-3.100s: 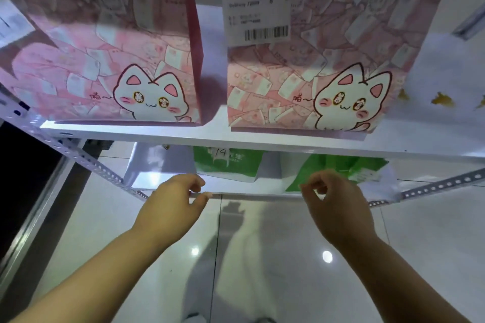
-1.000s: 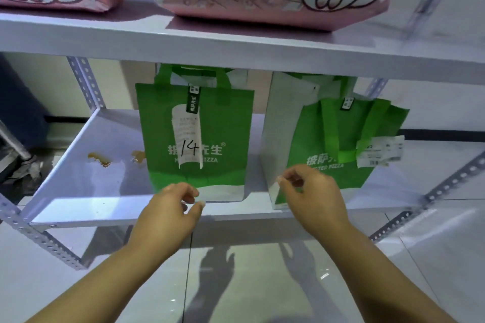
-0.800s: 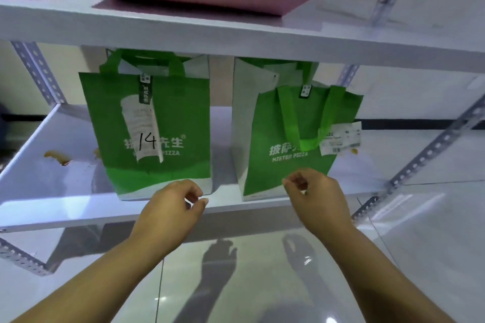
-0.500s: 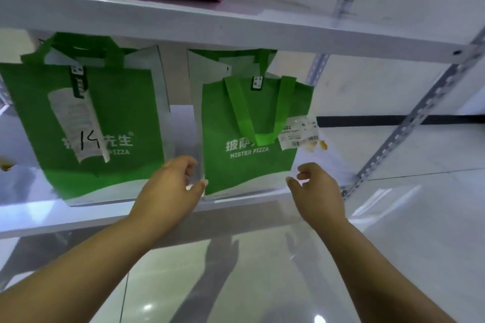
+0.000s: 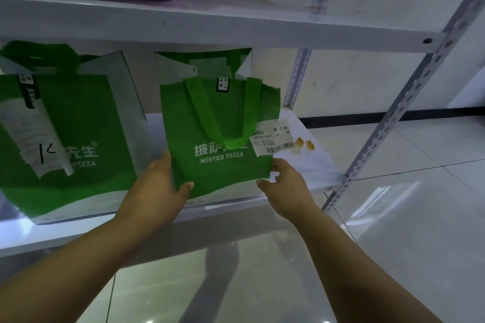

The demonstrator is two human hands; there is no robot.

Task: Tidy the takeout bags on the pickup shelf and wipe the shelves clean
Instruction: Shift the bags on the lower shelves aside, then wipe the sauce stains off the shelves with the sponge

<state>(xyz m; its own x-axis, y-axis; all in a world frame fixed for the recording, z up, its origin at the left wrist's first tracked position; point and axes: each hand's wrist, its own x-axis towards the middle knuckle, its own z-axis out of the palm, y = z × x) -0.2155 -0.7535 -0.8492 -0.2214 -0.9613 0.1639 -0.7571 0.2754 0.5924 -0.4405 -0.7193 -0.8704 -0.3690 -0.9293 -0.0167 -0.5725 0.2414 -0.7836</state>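
On the lower shelf (image 5: 317, 173), head view: the labelled green bag (image 5: 217, 123) stands upright, long axis vertical, directly ahead of and between both hands, just beside a second green bag (image 5: 78, 118). The left hand (image 5: 157, 189) pinches its lower left corner, thumb on the front face. The right hand (image 5: 286, 186) touches the lower right edge with relaxed fingers; a grip cannot be confirmed. Both hands are equally near. Orange stains (image 5: 304, 144) lie to the bag's right.

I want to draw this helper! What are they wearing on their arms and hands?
Nothing that shows. Both arms are bare to the picture's edge, no sleeves. The left hand and the right hand have no gloves, rings, watch or bracelet.
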